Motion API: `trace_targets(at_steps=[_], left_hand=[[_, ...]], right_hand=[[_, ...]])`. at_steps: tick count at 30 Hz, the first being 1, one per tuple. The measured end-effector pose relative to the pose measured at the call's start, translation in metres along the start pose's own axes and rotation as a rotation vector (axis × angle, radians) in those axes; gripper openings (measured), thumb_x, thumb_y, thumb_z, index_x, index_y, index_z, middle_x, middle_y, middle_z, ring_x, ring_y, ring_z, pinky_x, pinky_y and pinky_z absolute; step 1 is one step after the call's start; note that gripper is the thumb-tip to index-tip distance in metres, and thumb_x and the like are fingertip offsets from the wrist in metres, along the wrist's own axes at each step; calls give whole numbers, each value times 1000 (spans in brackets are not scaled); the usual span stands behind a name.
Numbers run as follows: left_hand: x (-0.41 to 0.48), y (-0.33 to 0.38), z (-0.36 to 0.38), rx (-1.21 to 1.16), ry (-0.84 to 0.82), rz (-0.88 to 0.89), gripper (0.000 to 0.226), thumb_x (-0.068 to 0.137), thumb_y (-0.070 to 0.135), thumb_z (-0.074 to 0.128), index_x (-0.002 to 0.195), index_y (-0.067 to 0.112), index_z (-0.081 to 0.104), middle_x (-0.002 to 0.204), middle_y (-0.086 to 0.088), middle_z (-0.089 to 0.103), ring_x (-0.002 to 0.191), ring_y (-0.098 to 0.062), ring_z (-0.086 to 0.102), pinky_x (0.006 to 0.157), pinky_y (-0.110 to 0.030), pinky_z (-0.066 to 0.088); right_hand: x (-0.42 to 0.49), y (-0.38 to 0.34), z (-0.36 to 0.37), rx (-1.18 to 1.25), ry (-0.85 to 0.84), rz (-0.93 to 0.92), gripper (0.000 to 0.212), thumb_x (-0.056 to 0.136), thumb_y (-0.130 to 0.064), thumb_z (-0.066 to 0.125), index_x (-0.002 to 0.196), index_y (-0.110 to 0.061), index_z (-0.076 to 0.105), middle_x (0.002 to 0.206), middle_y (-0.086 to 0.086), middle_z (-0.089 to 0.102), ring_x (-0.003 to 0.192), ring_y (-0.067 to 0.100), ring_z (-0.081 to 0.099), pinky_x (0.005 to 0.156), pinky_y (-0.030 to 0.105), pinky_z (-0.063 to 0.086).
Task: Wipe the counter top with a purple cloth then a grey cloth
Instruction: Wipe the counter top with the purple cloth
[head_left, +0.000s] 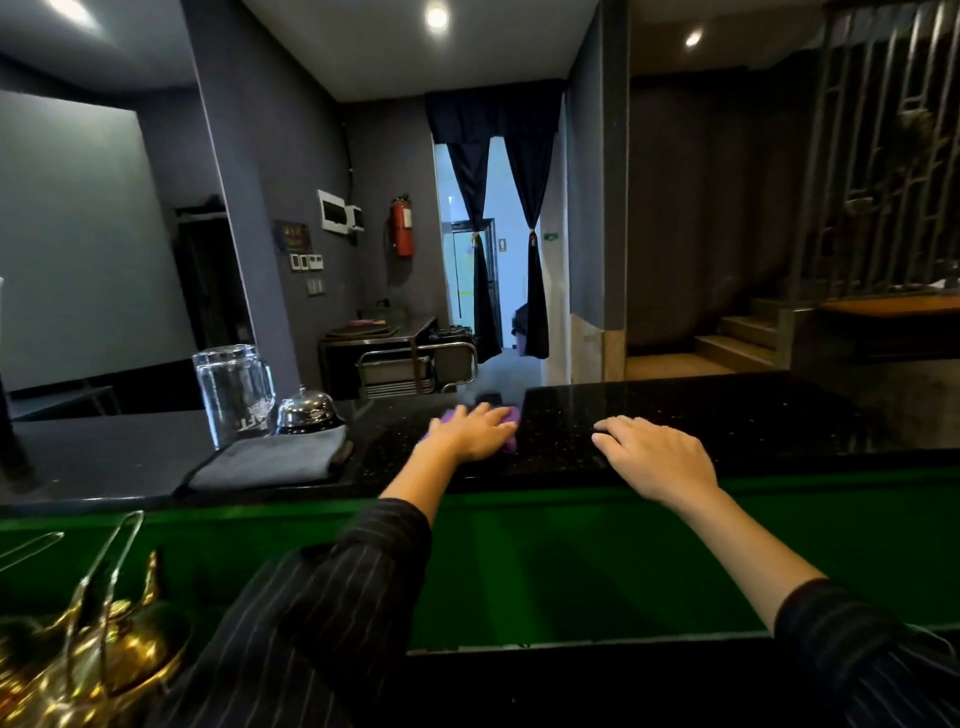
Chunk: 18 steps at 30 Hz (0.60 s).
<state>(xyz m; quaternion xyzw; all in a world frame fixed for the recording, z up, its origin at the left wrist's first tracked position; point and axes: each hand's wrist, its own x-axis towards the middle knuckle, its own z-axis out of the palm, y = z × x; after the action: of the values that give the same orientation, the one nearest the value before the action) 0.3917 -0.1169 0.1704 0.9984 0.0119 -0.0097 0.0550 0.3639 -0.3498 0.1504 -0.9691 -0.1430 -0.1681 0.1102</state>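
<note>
My left hand (475, 428) lies flat on a purple cloth (451, 415), pressing it onto the black speckled counter top (727, 421) near the middle. Only the cloth's edges show around my fingers. My right hand (654, 457) rests palm down on the counter to the right of the cloth, fingers spread, holding nothing. A folded grey cloth (270, 462) sits on the counter to the left, apart from both hands.
Behind the grey cloth stand an upside-down glass mug (234, 392) and a chrome service bell (307, 410). Below the counter runs a green lit ledge (571, 561). Gold ornaments and metal tongs (93, 623) are at the lower left.
</note>
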Motion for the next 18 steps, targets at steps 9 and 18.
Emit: trace_targets(at_steps=[9,18], left_hand=[[87,-58,-17,24,-52,-326,63,93,60,21,150,35,16,161,-6,6,145,-39,8,116,-58,9],[162,38,6,89,-89,-3,64,82,57,35,141,33,36,157,-4,22,142,-36,22,112,-61,21]], right_hand=[[14,12,20,-33,117,-82,43,101,-43,25,136,-31,48,130,-11,58,122,13,53,95,38,41],[14,6,17,-64,115,-55,41,98,-41,26,130,-30,49,125,-2,60,116,22,55,88,41,41]])
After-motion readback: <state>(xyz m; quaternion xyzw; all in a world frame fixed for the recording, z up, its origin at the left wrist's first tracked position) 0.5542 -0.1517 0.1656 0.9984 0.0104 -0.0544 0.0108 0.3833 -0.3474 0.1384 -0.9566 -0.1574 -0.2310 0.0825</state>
